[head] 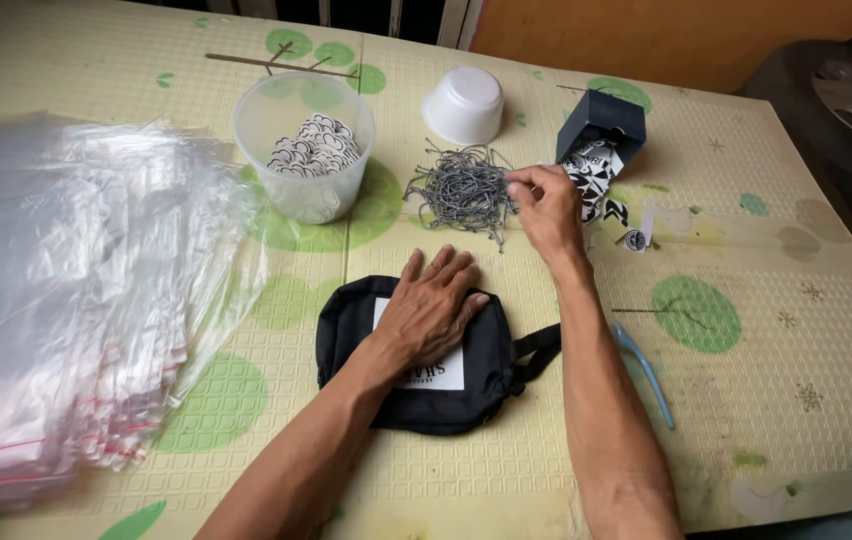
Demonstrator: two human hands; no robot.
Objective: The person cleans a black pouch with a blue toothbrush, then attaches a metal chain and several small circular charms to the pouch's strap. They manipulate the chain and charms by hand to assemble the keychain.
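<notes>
left hand (433, 305) flat on black pouch (416, 360), mid-tabletop (766, 400) | right hand (544, 205) pinching at grey string pile (461, 190) | no string on pouch yet | bags (66, 290) stacked unused

plastic bags (56, 290), white bowl (463, 104), blue tool (643, 368)

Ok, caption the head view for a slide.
Left hand flat on a black pouch; right hand pinching at a pile of strings.
</notes>
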